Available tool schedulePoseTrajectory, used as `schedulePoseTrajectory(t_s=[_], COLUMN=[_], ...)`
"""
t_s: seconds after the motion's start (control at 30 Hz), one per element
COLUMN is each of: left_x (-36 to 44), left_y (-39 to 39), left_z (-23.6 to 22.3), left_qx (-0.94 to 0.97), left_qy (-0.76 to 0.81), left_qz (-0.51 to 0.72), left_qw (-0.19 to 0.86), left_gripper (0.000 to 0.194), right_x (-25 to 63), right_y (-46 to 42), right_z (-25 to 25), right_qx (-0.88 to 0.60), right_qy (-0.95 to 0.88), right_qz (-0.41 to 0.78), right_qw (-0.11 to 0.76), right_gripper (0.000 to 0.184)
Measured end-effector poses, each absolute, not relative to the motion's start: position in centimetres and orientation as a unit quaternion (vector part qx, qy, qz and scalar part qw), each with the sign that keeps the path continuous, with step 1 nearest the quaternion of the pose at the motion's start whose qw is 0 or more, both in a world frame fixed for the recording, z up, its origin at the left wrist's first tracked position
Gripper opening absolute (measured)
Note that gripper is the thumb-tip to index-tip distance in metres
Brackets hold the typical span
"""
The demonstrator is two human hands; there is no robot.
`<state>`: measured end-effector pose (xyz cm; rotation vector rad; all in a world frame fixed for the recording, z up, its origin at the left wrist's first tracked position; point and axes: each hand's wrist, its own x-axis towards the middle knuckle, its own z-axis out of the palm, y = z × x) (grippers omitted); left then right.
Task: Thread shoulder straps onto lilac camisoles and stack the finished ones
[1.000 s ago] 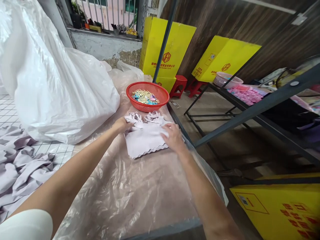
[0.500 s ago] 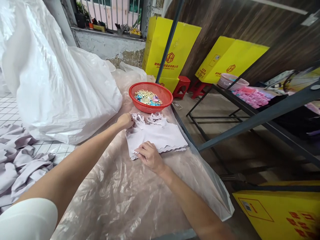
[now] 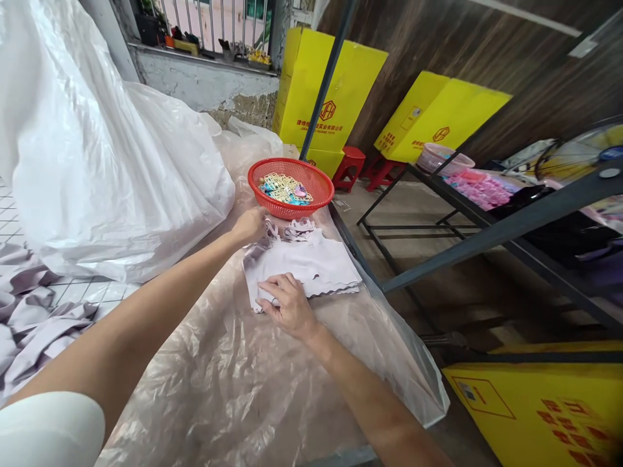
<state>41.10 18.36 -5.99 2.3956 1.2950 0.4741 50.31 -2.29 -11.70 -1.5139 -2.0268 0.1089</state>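
Observation:
A flat stack of pale lilac strappy tops lies on the plastic-covered table, straps toward the far side and wavy hems toward me. At its far left corner, my left hand is closed around a top's strap; the fingertips are partly hidden. My right hand rests on the near left part of the stack, fingers stretched over the cloth and thumb apart. Just beyond the straps stands a red mesh basket holding cream and blue strap-like pieces and a small purple-pink item.
A big white plastic bag stands at left, above loose lilac cloth. Dark metal bars run along the right side. Yellow cartons and red stools are behind. Another table holds pink pieces.
My left hand has shifted slightly up toward the basket, with the strap corner a little lifted. My right hand stays on the cloth, its thumb more spread. The view has turned slightly.

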Motion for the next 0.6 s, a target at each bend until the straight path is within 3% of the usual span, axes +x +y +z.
schedulePoseTrajectory(t_s=[0.17, 0.27, 0.33, 0.47, 0.6], left_x=[38.5, 35.8, 34.4, 33.3, 33.6], left_y=[13.9, 10.6, 9.5, 10.1, 12.0], left_z=[-8.0, -10.9, -12.8, -14.8, -14.3], left_qx=[0.861, 0.918, 0.947, 0.968, 0.977], left_qy=[0.411, 0.285, 0.232, 0.207, 0.184], left_qz=[0.276, 0.257, 0.200, 0.126, 0.099], left_qw=[0.118, 0.103, 0.092, 0.062, 0.051], left_gripper=[0.047, 0.048, 0.053, 0.056, 0.055], right_x=[53.3, 56.7, 59.1, 63.1, 65.6], right_y=[-2.1, -1.3, -0.8, -0.5, -0.8], right_z=[-9.8, -9.9, -10.5, -12.0, -11.9], right_qx=[-0.595, -0.650, -0.694, -0.773, -0.814], right_qy=[-0.693, -0.623, -0.623, -0.621, -0.577], right_qz=[0.017, 0.007, 0.003, 0.020, 0.040], right_qw=[0.405, 0.436, 0.360, 0.129, 0.055], right_gripper=[0.038, 0.044, 0.047, 0.052, 0.055])
